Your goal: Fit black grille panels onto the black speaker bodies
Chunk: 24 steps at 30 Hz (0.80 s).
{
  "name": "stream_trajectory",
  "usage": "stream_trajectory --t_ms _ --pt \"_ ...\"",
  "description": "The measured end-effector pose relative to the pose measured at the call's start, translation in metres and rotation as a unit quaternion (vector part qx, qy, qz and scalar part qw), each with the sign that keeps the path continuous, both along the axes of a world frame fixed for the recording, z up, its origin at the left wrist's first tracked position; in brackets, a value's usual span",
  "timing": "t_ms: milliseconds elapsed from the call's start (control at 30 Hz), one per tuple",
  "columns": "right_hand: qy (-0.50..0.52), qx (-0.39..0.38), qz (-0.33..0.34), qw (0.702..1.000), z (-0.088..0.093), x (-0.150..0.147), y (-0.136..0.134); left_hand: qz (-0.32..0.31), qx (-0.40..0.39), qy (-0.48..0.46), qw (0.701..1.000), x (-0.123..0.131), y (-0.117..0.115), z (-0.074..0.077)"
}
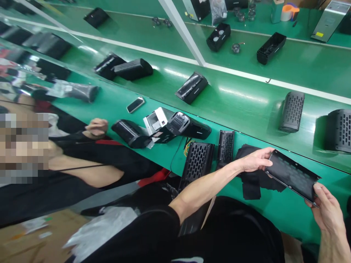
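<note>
A black curved speaker grille panel (294, 175) is held between both hands, its hollow inner side up and a dark sheet lining it, with the hole pattern faintly visible through. My left hand (256, 160) pinches its left end, thumb on the inner face. At the right end, my right hand (326, 202) grips the edge between thumb and fingers. Below the panel, a pile of black cloth pieces (251, 188) lies on the green bench (296, 215). Left of the pile stand a smaller perforated grille (226, 146) and a larger perforated grille (196, 160).
A green conveyor belt (241, 98) runs beyond the bench, carrying black speaker housings (192, 87) and a perforated speaker (293, 111). On the bench sit a white-and-black device (159, 124), a black cylinder housing (130, 133) and a phone (135, 105). A co-worker's hand (96, 128) rests at left.
</note>
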State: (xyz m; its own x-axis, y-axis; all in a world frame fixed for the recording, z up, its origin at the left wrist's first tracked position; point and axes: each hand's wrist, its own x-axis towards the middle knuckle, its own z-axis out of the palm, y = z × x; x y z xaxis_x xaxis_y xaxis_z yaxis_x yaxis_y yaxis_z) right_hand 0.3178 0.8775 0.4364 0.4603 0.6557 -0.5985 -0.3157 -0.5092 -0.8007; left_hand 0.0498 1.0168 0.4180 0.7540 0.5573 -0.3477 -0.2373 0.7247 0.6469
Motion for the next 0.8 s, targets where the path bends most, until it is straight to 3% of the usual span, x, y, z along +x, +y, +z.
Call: stream_trajectory --t_ms 333,633,800 --pt "-0.01 0.023 0.014 1.0 0.004 -0.002 0.001 -0.014 0.025 0.001 1.0 0.0 0.003 -0.007" --pt "-0.017 0.004 -0.012 1.0 0.009 -0.008 0.004 -0.013 0.082 0.04 0.996 -0.006 0.004 0.001" --pt "-0.008 0.004 -0.03 1.0 0.008 -0.014 0.008 -0.004 0.096 0.032 0.995 -0.008 0.006 -0.009"
